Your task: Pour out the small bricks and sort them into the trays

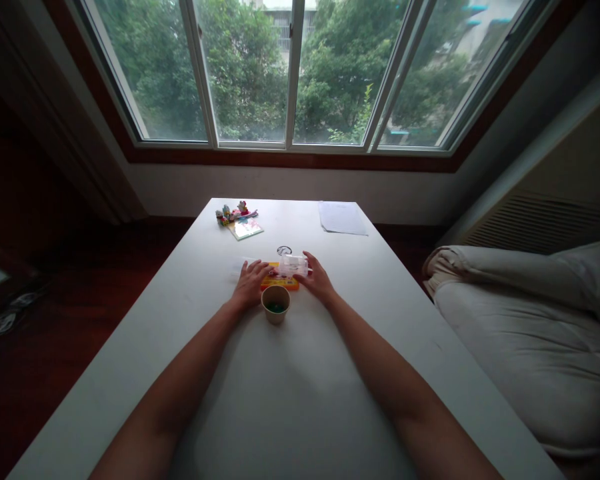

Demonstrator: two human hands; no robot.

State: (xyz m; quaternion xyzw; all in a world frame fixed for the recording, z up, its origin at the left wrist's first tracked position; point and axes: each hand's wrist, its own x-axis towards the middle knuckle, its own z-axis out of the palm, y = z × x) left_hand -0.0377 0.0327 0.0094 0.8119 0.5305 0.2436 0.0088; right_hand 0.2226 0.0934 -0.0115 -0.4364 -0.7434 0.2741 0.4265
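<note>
My right hand grips a small clear plastic container from its right side, thumb in front and fingers behind. The container is tilted over a flat yellow and orange packet on the table. My left hand lies to the left of the packet, fingers stretched toward it and palm down. Beneath and beside the left fingers is another clear plastic piece, hard to make out. A paper cup with something dark green inside stands upright just in front of the packet, between my wrists.
A thin dark loop lies beyond the container. Small colourful figurines and a patterned card sit at the white table's far left; paper sheets lie far right. A cushioned seat stands right of the table.
</note>
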